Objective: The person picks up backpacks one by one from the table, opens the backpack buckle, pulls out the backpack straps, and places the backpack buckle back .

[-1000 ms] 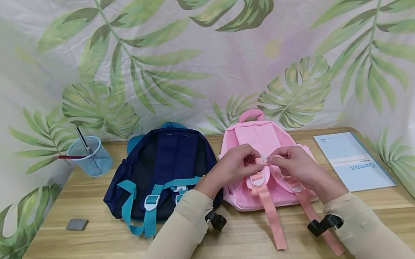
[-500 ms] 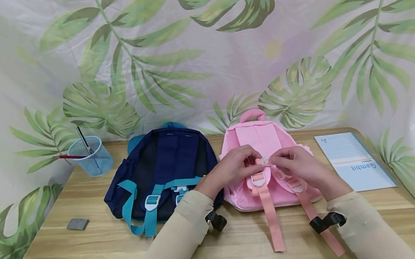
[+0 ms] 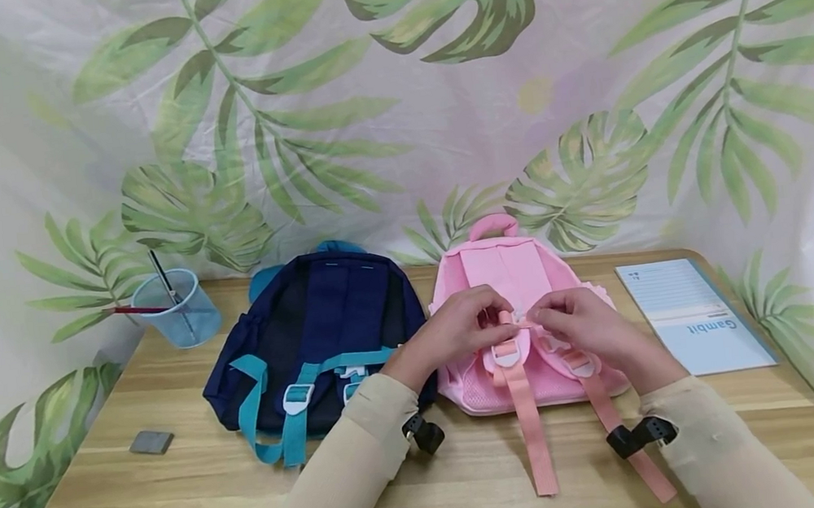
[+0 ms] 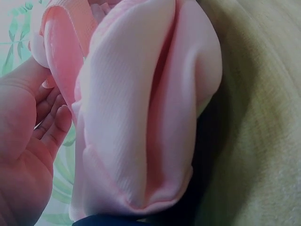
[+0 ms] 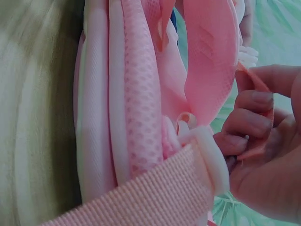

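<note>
A pink backpack (image 3: 504,265) lies on the table with its shoulder straps facing up. Over it my two hands meet at a coral chest strap with a small white buckle (image 5: 248,55), mostly covered by fingers. My left hand (image 3: 467,322) pinches the strap on its side between thumb and fingers. My right hand (image 3: 584,323) pinches the other side; in the right wrist view, a thin coral strap (image 5: 257,150) runs through its curled fingers. Below the hands, a white strap adjuster (image 3: 506,352) and long coral strap tails (image 3: 535,438) hang toward the table's front.
A navy backpack (image 3: 342,309) with teal straps (image 3: 248,416) lies left of the pink one. Farther left stand a blue mesh pen cup (image 3: 195,315) with a pen and pencil, and a small grey block (image 3: 151,441). A notebook (image 3: 701,324) lies at right.
My right hand has shifted very slightly to the right. The end of the left strap tail has swung slightly left. Both hands stay at the chest strap.
</note>
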The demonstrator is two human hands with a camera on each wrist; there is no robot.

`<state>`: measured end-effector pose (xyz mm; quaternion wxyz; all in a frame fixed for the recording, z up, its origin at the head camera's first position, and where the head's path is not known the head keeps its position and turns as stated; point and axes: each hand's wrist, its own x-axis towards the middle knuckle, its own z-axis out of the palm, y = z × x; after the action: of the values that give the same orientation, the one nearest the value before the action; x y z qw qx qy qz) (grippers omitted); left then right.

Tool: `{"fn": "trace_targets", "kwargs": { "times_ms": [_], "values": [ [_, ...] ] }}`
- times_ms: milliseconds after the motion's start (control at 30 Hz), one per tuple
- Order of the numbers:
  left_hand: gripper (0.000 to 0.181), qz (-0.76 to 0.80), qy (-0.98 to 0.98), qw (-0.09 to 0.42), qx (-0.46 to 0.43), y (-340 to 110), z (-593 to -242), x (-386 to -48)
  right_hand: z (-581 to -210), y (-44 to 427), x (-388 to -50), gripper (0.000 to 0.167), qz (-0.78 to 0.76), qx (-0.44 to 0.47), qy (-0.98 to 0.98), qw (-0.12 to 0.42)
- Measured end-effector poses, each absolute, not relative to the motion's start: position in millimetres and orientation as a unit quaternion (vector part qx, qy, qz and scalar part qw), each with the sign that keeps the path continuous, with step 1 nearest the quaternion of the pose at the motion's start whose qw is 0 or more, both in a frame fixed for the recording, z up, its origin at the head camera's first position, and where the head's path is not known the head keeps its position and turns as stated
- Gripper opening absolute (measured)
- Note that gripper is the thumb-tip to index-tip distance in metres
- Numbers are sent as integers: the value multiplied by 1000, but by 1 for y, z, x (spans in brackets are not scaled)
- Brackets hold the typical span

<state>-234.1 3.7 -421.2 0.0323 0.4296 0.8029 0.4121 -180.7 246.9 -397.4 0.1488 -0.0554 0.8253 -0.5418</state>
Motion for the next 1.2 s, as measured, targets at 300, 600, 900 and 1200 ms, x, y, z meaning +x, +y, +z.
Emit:
{"fn": "trace_targets", "kwargs": {
  "times_ms": [300,600,900,1200],
  "values": [
    [18,371,812,37,449,5,-416,-236,-394,244,-185,35,-497,-70,847,174],
    [21,321,830,65,450,7,-412,-240,-399,240,-186,29,-558,-30,805,198],
    [22,293,838,66,455,7,-409,-243,-397,236,-182,28,-605,-13,764,226],
    [22,296,836,68,457,7,-409,-242,-396,235,-181,26,-625,2,748,226]
  ]
}}
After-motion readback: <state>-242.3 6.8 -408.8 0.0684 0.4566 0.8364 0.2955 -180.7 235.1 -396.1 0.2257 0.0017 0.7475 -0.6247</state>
